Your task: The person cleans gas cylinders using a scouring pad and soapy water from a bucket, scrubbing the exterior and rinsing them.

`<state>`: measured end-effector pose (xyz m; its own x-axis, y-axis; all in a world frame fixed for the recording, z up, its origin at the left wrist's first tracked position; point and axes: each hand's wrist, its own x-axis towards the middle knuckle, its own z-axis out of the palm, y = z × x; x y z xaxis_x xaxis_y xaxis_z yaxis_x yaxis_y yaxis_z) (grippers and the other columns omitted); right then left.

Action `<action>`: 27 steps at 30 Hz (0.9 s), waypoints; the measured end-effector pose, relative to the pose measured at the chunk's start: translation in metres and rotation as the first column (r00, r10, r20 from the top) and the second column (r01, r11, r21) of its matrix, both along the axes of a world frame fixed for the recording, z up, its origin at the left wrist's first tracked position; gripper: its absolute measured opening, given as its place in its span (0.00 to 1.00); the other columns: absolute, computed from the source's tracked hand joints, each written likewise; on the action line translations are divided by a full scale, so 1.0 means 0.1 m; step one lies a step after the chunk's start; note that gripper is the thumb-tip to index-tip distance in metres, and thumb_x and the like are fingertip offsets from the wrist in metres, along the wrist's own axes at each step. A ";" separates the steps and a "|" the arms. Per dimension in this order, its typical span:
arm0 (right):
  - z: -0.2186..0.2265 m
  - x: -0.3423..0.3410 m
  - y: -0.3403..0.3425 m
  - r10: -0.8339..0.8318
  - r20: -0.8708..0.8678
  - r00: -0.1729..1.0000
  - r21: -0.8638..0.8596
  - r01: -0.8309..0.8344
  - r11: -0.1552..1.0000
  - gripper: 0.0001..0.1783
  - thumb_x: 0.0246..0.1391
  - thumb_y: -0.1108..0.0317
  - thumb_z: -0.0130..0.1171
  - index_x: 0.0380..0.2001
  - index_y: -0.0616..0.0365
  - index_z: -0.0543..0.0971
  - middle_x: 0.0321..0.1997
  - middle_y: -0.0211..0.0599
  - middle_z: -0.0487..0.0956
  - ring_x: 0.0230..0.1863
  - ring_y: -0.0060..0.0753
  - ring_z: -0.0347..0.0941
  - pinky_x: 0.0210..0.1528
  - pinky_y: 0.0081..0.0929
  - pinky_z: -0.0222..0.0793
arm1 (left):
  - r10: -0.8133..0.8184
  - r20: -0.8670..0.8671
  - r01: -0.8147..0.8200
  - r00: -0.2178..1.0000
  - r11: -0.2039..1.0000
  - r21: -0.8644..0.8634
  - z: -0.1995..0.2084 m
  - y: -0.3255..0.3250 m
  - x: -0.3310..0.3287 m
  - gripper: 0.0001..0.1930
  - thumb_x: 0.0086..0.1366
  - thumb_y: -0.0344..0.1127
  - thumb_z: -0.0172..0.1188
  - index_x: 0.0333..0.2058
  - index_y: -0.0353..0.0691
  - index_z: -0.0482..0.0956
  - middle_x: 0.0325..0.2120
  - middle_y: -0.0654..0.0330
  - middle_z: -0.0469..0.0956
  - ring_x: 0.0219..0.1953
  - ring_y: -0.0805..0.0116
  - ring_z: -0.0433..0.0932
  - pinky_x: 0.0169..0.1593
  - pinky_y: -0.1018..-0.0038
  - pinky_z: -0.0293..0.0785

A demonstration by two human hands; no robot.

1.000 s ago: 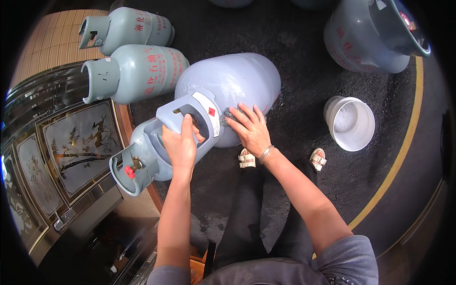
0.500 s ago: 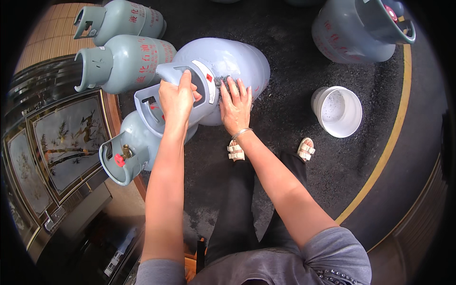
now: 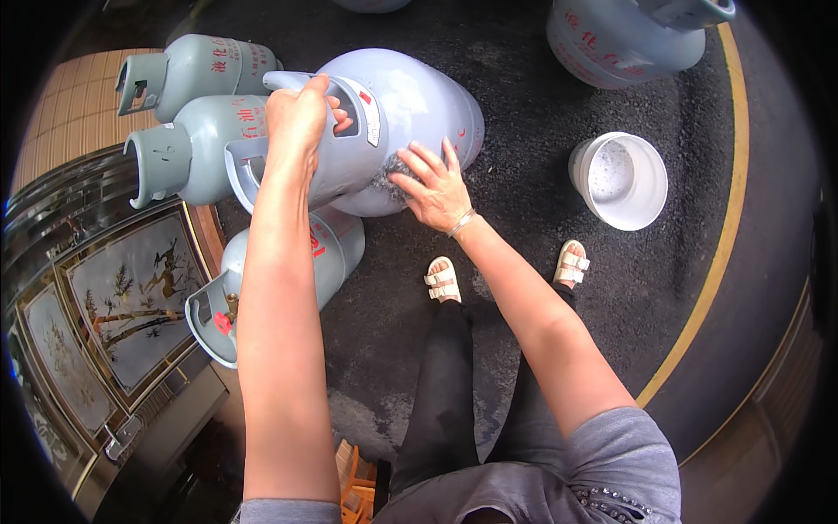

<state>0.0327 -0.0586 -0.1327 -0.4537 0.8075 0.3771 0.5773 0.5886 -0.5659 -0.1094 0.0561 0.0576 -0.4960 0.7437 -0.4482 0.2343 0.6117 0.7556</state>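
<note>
A blue-grey gas cylinder leans with its collar toward me on the left and its base farther away. My left hand is closed around the handle of that collar. Against the cylinder's near side, my right hand presses a dark grey, wiry scouring pad, partly covered by the fingers. A pale label shows beside the collar. Next to my left forearm, another cylinder with a red valve knob is partly hidden by my arm.
Two more grey cylinders lie or lean at the far left. Another cylinder stands at the far right. A white bucket with suds inside is to the right. A decorated glass panel borders the left, and a yellow line crosses the dark ground.
My left hand and the cylinder's collar have shifted up and left in view. My right hand has slid down along the cylinder, its fingers now pointing more to the left.
</note>
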 end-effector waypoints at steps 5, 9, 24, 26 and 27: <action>0.09 -0.04 0.89 -0.560 -0.252 0.789 -0.337 0.471 0.815 0.19 0.53 0.68 0.58 0.49 0.51 0.73 0.62 0.49 0.63 0.61 0.55 0.61 0.64 0.44 0.58 | 0.001 0.051 -0.001 0.999 1.000 0.005 -0.04 0.09 0.05 0.17 0.66 0.38 0.54 0.32 0.23 0.75 0.23 0.51 0.77 0.22 0.65 0.79 0.26 0.75 0.79; 0.29 -0.51 0.10 -0.540 -0.346 0.767 -0.379 0.412 0.829 0.30 0.39 0.80 0.61 0.49 0.49 0.75 0.65 0.45 0.62 0.70 0.53 0.52 0.71 0.56 0.43 | 0.019 0.031 -0.016 0.999 0.997 -0.070 0.00 0.16 -0.01 0.17 0.67 0.39 0.53 0.31 0.26 0.75 0.22 0.52 0.76 0.23 0.66 0.80 0.26 0.75 0.77; 0.59 -0.83 0.49 -0.750 -0.484 0.450 -0.572 0.486 0.661 0.25 0.49 0.80 0.48 0.54 0.58 0.70 0.66 0.51 0.61 0.70 0.54 0.52 0.71 0.55 0.39 | 0.087 0.225 -0.101 0.970 0.994 0.050 -0.14 0.37 0.06 0.14 0.66 0.34 0.54 0.37 0.22 0.71 0.26 0.52 0.75 0.25 0.67 0.78 0.30 0.70 0.84; 0.89 -0.95 0.34 -0.693 -0.675 0.253 -0.631 0.289 0.720 0.22 0.51 0.77 0.51 0.52 0.58 0.71 0.66 0.49 0.62 0.69 0.51 0.54 0.70 0.55 0.43 | 0.124 0.266 -0.140 0.956 0.989 0.042 -0.14 0.35 -0.01 0.14 0.65 0.34 0.54 0.36 0.22 0.72 0.25 0.52 0.75 0.24 0.66 0.78 0.31 0.68 0.84; 1.12 -1.05 0.20 -0.662 -0.707 0.249 -0.596 0.293 0.747 0.21 0.53 0.76 0.51 0.52 0.58 0.71 0.65 0.49 0.63 0.68 0.52 0.55 0.70 0.54 0.44 | 0.134 0.268 -0.153 0.954 0.987 0.052 -0.15 0.34 0.01 0.14 0.65 0.34 0.54 0.36 0.23 0.72 0.25 0.52 0.74 0.24 0.65 0.78 0.31 0.68 0.84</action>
